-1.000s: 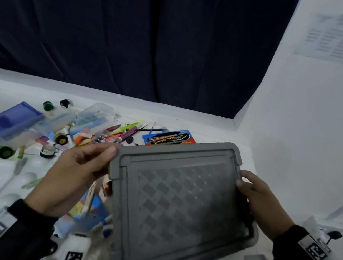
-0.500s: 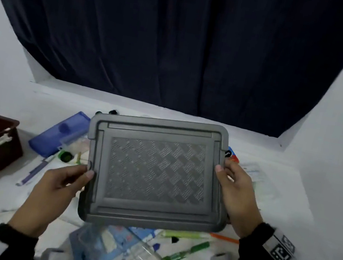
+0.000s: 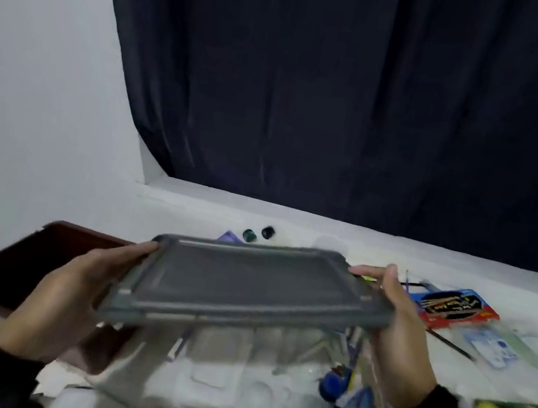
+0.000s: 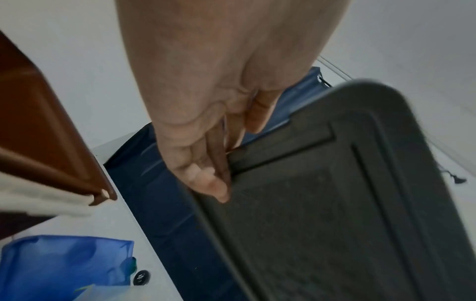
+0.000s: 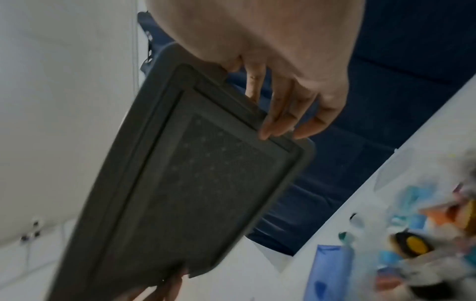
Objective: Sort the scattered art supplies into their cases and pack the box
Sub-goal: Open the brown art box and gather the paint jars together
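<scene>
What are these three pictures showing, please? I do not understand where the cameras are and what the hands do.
There is no machine, only a person with cameras on the head and on both wrists. The head view looks down at a white table. The left hand and right hand hold a grey lid by its two short edges, above the table. Each wrist view looks along one hand at that lid. On the table lie paint pots, a white palette and a red and blue packet. A brown box stands at the left.
</scene>
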Demonstrator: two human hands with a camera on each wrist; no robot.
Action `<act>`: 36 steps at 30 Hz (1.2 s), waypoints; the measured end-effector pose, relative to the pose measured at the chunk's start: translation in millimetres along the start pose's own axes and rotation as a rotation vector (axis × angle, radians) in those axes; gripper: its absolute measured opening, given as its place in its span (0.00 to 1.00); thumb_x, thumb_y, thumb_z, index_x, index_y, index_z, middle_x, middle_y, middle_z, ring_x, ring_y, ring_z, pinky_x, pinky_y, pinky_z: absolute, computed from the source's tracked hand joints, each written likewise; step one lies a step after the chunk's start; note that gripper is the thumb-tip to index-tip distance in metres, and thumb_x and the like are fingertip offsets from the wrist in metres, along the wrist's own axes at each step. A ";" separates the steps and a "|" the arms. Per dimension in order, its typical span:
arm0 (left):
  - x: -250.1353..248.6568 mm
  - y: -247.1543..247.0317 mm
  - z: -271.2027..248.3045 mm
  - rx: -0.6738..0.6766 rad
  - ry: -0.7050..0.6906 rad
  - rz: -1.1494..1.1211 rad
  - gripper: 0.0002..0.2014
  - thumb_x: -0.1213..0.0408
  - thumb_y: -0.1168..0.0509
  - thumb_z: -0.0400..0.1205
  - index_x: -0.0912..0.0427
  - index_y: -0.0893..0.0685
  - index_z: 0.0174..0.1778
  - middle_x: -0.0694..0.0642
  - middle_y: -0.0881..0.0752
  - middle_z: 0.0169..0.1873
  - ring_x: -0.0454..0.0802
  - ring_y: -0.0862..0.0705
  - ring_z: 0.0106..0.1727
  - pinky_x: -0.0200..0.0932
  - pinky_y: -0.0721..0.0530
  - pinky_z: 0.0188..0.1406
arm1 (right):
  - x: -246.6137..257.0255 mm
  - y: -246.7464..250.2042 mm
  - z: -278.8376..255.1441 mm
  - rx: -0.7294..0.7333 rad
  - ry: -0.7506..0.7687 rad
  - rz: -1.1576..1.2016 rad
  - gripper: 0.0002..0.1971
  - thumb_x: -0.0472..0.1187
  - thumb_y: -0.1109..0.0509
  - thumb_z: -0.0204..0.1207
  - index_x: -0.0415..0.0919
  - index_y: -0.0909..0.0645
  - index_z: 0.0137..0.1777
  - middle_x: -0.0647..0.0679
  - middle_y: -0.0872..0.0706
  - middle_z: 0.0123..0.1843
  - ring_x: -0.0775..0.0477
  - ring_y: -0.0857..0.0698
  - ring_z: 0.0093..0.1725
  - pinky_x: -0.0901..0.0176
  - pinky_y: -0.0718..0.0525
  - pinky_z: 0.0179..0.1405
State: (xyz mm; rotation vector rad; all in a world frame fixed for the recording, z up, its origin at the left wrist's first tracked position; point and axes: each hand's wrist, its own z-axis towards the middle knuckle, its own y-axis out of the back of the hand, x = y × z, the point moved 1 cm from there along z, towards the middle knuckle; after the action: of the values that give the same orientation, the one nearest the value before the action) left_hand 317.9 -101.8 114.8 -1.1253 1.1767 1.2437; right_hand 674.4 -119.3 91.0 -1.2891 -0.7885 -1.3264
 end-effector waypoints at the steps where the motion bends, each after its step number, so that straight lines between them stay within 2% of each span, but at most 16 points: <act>1: -0.9 17.8 6.6 0.056 -0.004 -0.022 0.21 0.77 0.34 0.83 0.51 0.13 0.67 0.46 0.11 0.61 0.46 0.13 0.61 0.37 0.16 0.52 | -1.9 -13.6 -0.4 0.022 0.007 0.025 0.23 0.55 0.46 0.88 0.41 0.14 0.57 0.39 0.11 0.57 0.40 0.13 0.57 0.43 0.17 0.59; 2: -9.3 30.9 9.6 0.100 -0.047 -0.017 0.22 0.63 0.27 0.81 0.47 0.16 0.72 0.46 0.11 0.61 0.45 0.14 0.63 0.42 0.18 0.60 | -5.4 -27.3 1.5 0.031 0.028 -0.010 0.18 0.52 0.43 0.87 0.44 0.14 0.57 0.42 0.12 0.59 0.40 0.14 0.61 0.42 0.20 0.64; 3: -14.1 43.8 15.6 0.140 -0.053 -0.074 0.32 0.51 0.23 0.75 0.42 0.22 0.77 0.46 0.11 0.59 0.44 0.13 0.61 0.43 0.20 0.63 | -7.9 -41.5 2.7 0.045 0.049 -0.048 0.13 0.47 0.40 0.87 0.46 0.14 0.56 0.46 0.12 0.58 0.40 0.16 0.60 0.45 0.21 0.64; 5: -21.2 64.6 31.5 0.136 -0.071 -0.154 0.38 0.51 0.28 0.77 0.28 0.37 0.81 0.44 0.11 0.56 0.41 0.13 0.60 0.43 0.17 0.63 | -12.9 -70.9 6.5 0.086 0.063 -0.058 0.09 0.34 0.38 0.85 0.47 0.19 0.56 0.47 0.11 0.55 0.43 0.16 0.52 0.54 0.20 0.52; 8: -37.8 83.7 48.6 0.106 -0.154 -0.082 0.33 0.55 0.41 0.87 0.15 0.48 0.77 0.41 0.15 0.68 0.42 0.17 0.69 0.40 0.19 0.65 | -13.1 -117.0 10.5 0.107 0.084 0.000 0.14 0.25 0.43 0.86 0.43 0.27 0.64 0.43 0.10 0.59 0.39 0.11 0.58 0.46 0.12 0.56; 10: -42.2 98.5 62.7 0.049 -0.212 0.017 0.26 0.49 0.44 0.88 0.17 0.43 0.77 0.43 0.17 0.71 0.43 0.16 0.68 0.39 0.18 0.62 | -10.8 -144.8 16.3 0.110 0.142 -0.008 0.18 0.25 0.45 0.87 0.45 0.28 0.69 0.45 0.10 0.60 0.44 0.11 0.60 0.53 0.11 0.54; 13: -48.1 121.9 89.5 0.047 -0.268 0.069 0.20 0.39 0.45 0.86 0.21 0.37 0.75 0.43 0.23 0.76 0.50 0.21 0.75 0.58 0.22 0.71 | -11.0 -182.5 34.9 0.123 0.251 -0.100 0.22 0.23 0.47 0.86 0.44 0.24 0.69 0.48 0.12 0.64 0.50 0.14 0.65 0.59 0.14 0.60; 16: -52.9 154.3 127.8 -0.009 -0.273 0.118 0.30 0.23 0.47 0.78 0.26 0.30 0.75 0.38 0.21 0.74 0.46 0.24 0.78 0.52 0.26 0.73 | -19.1 -212.2 61.0 0.102 0.299 -0.138 0.24 0.19 0.47 0.83 0.45 0.22 0.67 0.48 0.12 0.62 0.48 0.14 0.63 0.54 0.15 0.61; 19: -49.9 180.9 148.5 0.117 -0.211 0.157 0.28 0.28 0.61 0.83 0.26 0.29 0.76 0.34 0.21 0.74 0.36 0.26 0.77 0.49 0.32 0.78 | -33.9 -237.3 91.9 0.062 0.294 -0.227 0.23 0.23 0.43 0.83 0.49 0.20 0.66 0.50 0.12 0.61 0.48 0.13 0.58 0.49 0.14 0.57; 22: -43.0 213.2 169.1 0.118 -0.159 0.146 0.28 0.29 0.60 0.84 0.26 0.31 0.78 0.31 0.23 0.74 0.36 0.29 0.79 0.55 0.40 0.84 | -54.4 -261.4 118.9 -0.048 0.278 -0.456 0.14 0.34 0.36 0.84 0.54 0.17 0.60 0.49 0.14 0.54 0.50 0.16 0.48 0.50 0.16 0.51; 25: -43.6 237.6 189.2 0.094 -0.122 0.133 0.27 0.31 0.57 0.84 0.29 0.29 0.77 0.32 0.23 0.74 0.37 0.27 0.78 0.48 0.37 0.82 | -65.3 -288.6 131.9 -0.008 0.179 -0.463 0.12 0.37 0.34 0.84 0.59 0.16 0.52 0.48 0.15 0.45 0.48 0.16 0.41 0.52 0.16 0.48; 28: -41.5 257.5 201.8 0.116 -0.077 0.162 0.23 0.34 0.55 0.85 0.27 0.21 0.70 0.33 0.17 0.69 0.37 0.23 0.75 0.41 0.30 0.73 | -77.3 -306.7 140.1 0.093 -0.024 -0.333 0.11 0.31 0.34 0.83 0.46 0.13 0.53 0.36 0.12 0.48 0.43 0.10 0.44 0.52 0.12 0.54; 30: -36.9 271.7 212.4 0.163 0.001 0.205 0.21 0.31 0.52 0.84 0.25 0.18 0.65 0.37 0.15 0.68 0.40 0.21 0.74 0.48 0.31 0.79 | -88.0 -310.1 141.8 0.145 -0.166 -0.311 0.07 0.30 0.32 0.82 0.35 0.13 0.54 0.28 0.12 0.52 0.36 0.09 0.51 0.40 0.15 0.60; 33: -25.1 289.8 225.8 0.244 0.137 0.271 0.23 0.23 0.49 0.77 0.23 0.16 0.60 0.37 0.12 0.62 0.39 0.20 0.72 0.49 0.32 0.81 | -104.5 -309.5 140.2 0.214 -0.315 -0.322 0.03 0.32 0.26 0.77 0.35 0.14 0.49 0.24 0.13 0.52 0.29 0.13 0.52 0.36 0.19 0.60; 34: -18.5 293.4 229.0 0.290 0.161 0.318 0.23 0.24 0.51 0.79 0.21 0.16 0.59 0.34 0.13 0.61 0.37 0.21 0.72 0.48 0.33 0.80 | -109.0 -308.2 139.4 0.225 -0.342 -0.354 0.06 0.36 0.23 0.75 0.36 0.14 0.49 0.26 0.13 0.50 0.32 0.13 0.52 0.37 0.19 0.63; 36: -5.2 295.1 231.1 0.403 0.190 0.390 0.22 0.29 0.57 0.81 0.17 0.19 0.59 0.28 0.15 0.63 0.30 0.23 0.72 0.46 0.35 0.81 | -116.8 -304.4 136.5 0.264 -0.363 -0.466 0.27 0.52 0.16 0.66 0.38 0.18 0.59 0.34 0.12 0.47 0.37 0.12 0.53 0.35 0.19 0.68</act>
State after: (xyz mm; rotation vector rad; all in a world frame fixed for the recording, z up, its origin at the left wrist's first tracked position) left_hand 28.4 134.5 144.3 -0.7434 1.7626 1.1263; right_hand 398.7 101.0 70.0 -1.1869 -1.5378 -1.2989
